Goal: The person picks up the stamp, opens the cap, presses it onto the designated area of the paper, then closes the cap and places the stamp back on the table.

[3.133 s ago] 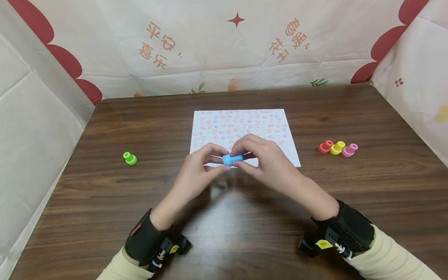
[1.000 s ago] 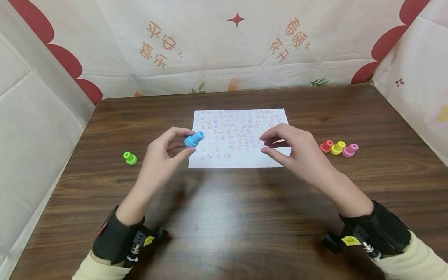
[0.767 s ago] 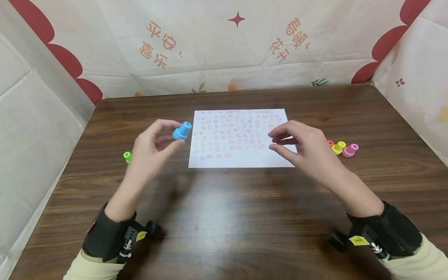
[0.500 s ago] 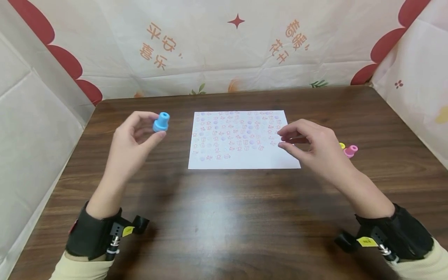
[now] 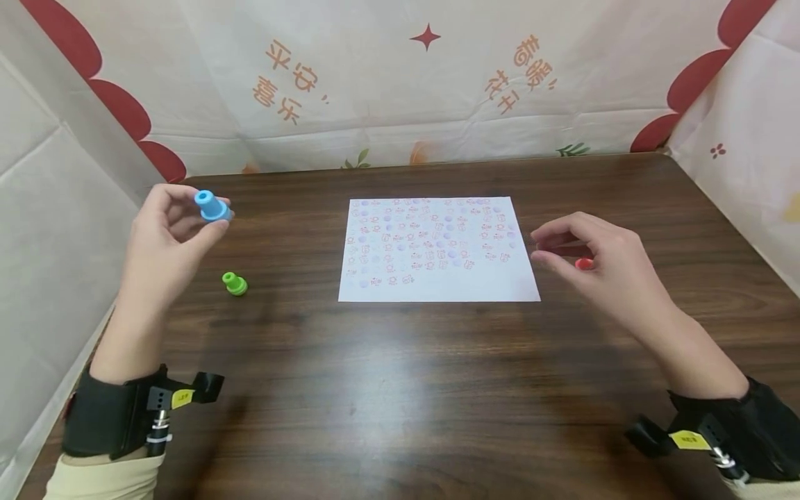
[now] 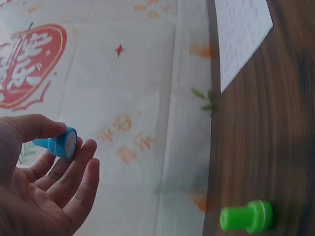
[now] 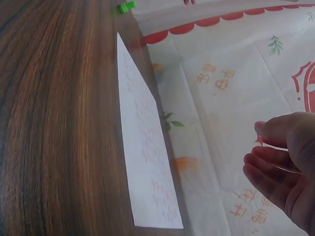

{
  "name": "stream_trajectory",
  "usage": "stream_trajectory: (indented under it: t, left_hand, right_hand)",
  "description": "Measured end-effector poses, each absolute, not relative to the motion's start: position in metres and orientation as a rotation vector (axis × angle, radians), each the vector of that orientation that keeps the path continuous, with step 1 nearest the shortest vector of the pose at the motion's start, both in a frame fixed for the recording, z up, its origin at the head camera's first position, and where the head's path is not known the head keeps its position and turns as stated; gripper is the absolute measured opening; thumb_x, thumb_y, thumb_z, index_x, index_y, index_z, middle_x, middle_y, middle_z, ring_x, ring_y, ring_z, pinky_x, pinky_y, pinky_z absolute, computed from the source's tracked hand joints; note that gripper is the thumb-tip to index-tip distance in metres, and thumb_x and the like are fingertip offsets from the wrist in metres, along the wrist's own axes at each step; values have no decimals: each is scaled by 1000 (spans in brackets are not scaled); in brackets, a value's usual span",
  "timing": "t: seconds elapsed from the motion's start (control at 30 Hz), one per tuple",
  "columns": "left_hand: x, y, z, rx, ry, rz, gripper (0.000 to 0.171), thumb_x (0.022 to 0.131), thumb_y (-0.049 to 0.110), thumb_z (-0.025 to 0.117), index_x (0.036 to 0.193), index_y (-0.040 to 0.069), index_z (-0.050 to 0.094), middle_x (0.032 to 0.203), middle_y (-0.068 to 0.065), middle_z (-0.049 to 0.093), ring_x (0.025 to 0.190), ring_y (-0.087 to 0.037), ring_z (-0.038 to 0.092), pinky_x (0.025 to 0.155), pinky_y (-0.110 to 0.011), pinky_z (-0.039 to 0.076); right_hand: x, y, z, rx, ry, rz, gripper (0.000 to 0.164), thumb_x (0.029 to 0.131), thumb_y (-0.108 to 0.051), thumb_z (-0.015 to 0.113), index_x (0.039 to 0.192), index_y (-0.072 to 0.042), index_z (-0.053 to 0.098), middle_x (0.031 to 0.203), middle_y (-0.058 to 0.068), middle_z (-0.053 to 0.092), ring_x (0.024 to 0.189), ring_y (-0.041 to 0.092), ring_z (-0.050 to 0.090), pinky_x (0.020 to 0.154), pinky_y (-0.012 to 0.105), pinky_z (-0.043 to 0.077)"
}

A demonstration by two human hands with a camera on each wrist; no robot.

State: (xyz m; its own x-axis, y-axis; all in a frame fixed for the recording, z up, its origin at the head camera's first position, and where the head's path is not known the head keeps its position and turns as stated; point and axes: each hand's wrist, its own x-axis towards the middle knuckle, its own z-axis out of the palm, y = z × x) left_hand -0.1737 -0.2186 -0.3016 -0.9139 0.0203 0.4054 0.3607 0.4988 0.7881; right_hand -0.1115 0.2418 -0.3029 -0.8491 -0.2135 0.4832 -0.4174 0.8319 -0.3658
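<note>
My left hand (image 5: 161,243) pinches a small blue stamp (image 5: 211,206) between thumb and fingers, held above the table at the far left. In the left wrist view the blue stamp (image 6: 64,143) lies sideways, its pale round end showing. A green stamp (image 5: 235,283) stands on the table below that hand. My right hand (image 5: 603,267) hovers right of the paper, thumb and fingers loosely bent and apart, with nothing between them. Part of a red stamp (image 5: 584,264) shows past the right hand. The yellow and pink stamps are hidden behind it.
A white sheet of paper (image 5: 431,288) with rows of small red and purple prints lies mid-table. The brown wooden table (image 5: 375,389) ends at a patterned white cloth (image 5: 387,90) behind, with more cloth on both sides.
From both hands meeting over the paper, my left hand has carried the blue stamp far left. My right hand has let go of it and moved right, covering the yellow and pink stamps.
</note>
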Motion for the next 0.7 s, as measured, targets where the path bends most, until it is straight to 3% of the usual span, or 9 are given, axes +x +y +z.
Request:
stream_trajectory:
  t: [0.27, 0.43, 0.6, 0.7]
  left_hand:
    - [-175, -237, -317, -155, -2532, -1250, 30, 90, 15, 65, 116, 9, 53, 102, 18, 59, 96, 5, 58, 83, -4, 48]
    - [-176, -248, -328, -84, -2629, -1171, 33, 91, 23, 64, 116, 7, 50, 104, 16, 59, 101, 1, 57, 97, -20, 49]
    - [-178, -257, -335, -55, -2704, -1041, 40, 91, 24, 64, 120, 0, 50, 112, -7, 65, 90, 9, 52, 93, -17, 50]
    - [-179, -263, -341, -28, -2745, -982, 40, 91, 23, 63, 121, -3, 52, 113, -23, 65, 89, -2, 54, 86, -28, 51]
  right_hand:
    - [-106, 254, -308, 407, -2608, 719, 31, 73, -8, 81, 101, -9, 70, 93, 4, 71, 81, -10, 55, 74, -6, 40]
    - [-105, 259, -310, 390, -2615, 709, 31, 73, -8, 81, 101, -9, 69, 92, 3, 71, 81, -10, 55, 75, -7, 40]
    - [-105, 264, -312, 380, -2609, 705, 29, 74, -8, 81, 100, -8, 69, 90, 2, 70, 81, -11, 55, 76, -7, 39]
    - [-105, 266, -315, 372, -2610, 713, 29, 74, -8, 81, 100, -8, 70, 91, 2, 70, 82, -12, 55, 77, -7, 38]
